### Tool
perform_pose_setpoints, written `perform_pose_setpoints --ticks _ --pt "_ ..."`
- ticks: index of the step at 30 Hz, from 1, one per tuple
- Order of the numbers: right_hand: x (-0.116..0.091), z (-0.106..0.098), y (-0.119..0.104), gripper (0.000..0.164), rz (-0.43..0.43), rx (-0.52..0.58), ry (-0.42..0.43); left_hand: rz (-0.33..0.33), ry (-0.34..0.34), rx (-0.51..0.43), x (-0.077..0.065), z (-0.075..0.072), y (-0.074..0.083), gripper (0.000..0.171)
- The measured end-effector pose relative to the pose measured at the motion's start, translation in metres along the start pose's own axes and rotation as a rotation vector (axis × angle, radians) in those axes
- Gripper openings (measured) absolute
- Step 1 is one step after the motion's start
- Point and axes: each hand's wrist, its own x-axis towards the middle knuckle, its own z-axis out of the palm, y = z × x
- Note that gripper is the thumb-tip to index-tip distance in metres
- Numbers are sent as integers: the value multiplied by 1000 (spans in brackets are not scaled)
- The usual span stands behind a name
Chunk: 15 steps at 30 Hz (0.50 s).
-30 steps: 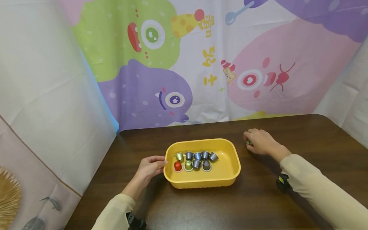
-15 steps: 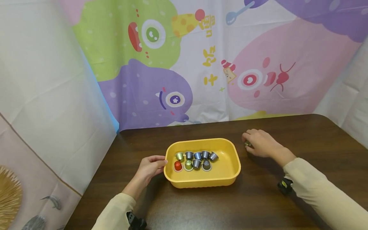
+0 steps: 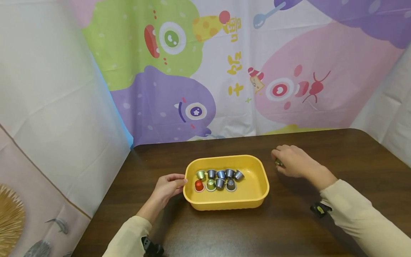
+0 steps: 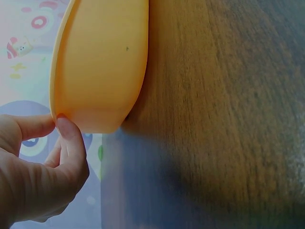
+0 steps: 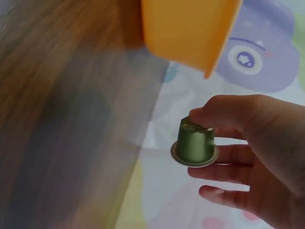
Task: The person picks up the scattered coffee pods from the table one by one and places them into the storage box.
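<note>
On the left, my left hand (image 3: 166,187) pinches the rim of a yellow plastic tray (image 3: 226,206) between thumb and fingers; the left wrist view shows this grip at the tray's end. My right hand (image 3: 295,161) is beyond the tray's right side. It holds a green coffee capsule (image 5: 195,145) by thumb and fingers, flanged rim downward in the right wrist view. Inside the tray are a red capsule (image 3: 199,185), two light green ones, a blue capsule (image 3: 221,174) and several dark grey ones, mostly toward its left and middle. Some stand on their rims, others lie tilted.
The dark wooden table (image 3: 224,232) extends around the tray. A cartoon-printed cloth (image 3: 237,117) hangs along its far edge, with pale cloth (image 3: 64,107) at the left. Black wrist cameras sit under both sleeves.
My right forearm has swung a little to the right, with the hand staying in nearly the same spot and still holding the green capsule. The left hand and tray have not visibly moved.
</note>
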Motion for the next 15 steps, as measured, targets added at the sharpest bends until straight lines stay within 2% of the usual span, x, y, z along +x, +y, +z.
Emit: perform_pose_setpoints --ticks 15 --pt "8 -30 -30 21 -35 10 37 -10 1 12 -2 -1 0 29"
